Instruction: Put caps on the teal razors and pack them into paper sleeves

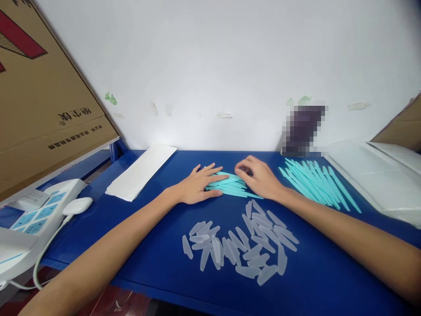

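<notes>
A loose pile of slim teal sticks (232,186), shaped like eyebrow razor handles, lies on the blue table (148,245). My left hand (200,184) rests flat on the pile's left side, its fingers spread. At the right end of the same pile, my right hand (258,175) has its fingers curled in toward the thumb. Whatever is between those fingertips is hidden. Nearer to me, below both hands, many small translucent plastic covers (259,237) lie scattered. Some of them overlap.
More teal sticks (315,182) lie fanned out beyond my right forearm. Clear plastic packaging (378,175) sits at the far right. On the left are a flat white packet (141,173), a power strip (49,206) with a white cable, and a cardboard box (49,96). A white wall closes the back.
</notes>
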{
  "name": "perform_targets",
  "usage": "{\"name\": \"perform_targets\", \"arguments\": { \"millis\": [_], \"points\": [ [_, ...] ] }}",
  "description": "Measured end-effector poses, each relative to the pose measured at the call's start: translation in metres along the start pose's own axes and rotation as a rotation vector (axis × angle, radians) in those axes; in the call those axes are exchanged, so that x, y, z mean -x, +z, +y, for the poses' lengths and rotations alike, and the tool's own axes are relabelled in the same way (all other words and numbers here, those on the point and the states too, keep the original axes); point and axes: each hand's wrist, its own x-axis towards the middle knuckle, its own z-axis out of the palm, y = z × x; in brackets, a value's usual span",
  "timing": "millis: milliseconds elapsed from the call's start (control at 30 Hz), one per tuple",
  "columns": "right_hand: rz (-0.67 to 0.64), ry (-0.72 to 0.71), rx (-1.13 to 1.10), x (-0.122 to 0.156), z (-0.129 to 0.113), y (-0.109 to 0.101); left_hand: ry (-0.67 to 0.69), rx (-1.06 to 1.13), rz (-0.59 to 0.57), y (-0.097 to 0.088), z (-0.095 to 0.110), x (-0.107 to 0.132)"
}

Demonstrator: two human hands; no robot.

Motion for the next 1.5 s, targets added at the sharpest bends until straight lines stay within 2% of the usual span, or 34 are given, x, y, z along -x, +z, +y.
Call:
{"name": "perform_targets", "arguments": {
  "millis": [100,300,400,467,567,667,767,833,967,1067,1167,1300,1500],
  "points": [
    [-0.061,-0.047,-0.026,-0.001,0.004,0.003,-0.039,-0.034,0.019,0.002,-0.003,-0.005],
    [-0.064,-0.054,-0.104,0.001,0.004,0.001,-0.061,-0.136,0.052,0.001,-0.004,-0.023],
    [-0.017,0.029,-0.129,0.004,0.002,-0.001,-0.064,-0.148,0.068,-0.001,-0.006,-0.023],
    [0.04,0.054,-0.144,0.005,0.001,-0.002,-0.055,-0.126,0.124,-0.003,-0.008,-0.016],
    [0.067,-0.003,-0.107,0.005,0.002,-0.002,0.026,-0.011,0.264,-0.006,-0.012,0.0],
    [0.022,-0.084,-0.021,0.004,0.003,0.0,0.139,0.117,0.53,-0.009,-0.015,0.016],
    [-0.048,-0.167,0.012,0.005,0.004,0.001,0.2,0.106,0.808,-0.011,-0.016,0.028],
    [-0.105,-0.219,0.034,0.006,0.003,0.001,0.214,0.05,0.877,-0.011,-0.016,0.032],
    [-0.172,-0.273,0.056,0.008,0.002,-0.001,0.104,-0.16,0.835,-0.007,-0.017,0.031],
    [-0.195,-0.303,0.055,0.009,0.001,-0.003,0.038,-0.163,0.707,-0.001,-0.017,0.028],
    [-0.226,-0.321,0.058,0.01,0.001,-0.003,0.038,-0.07,0.547,0.001,-0.013,0.028],
    [-0.242,-0.343,0.078,0.011,0.0,-0.004,0.076,-0.071,0.382,0.0,-0.005,0.03],
    [-0.238,-0.374,0.108,0.012,-0.002,-0.005,0.09,-0.126,0.282,0.0,-0.006,0.028]
  ]
}}
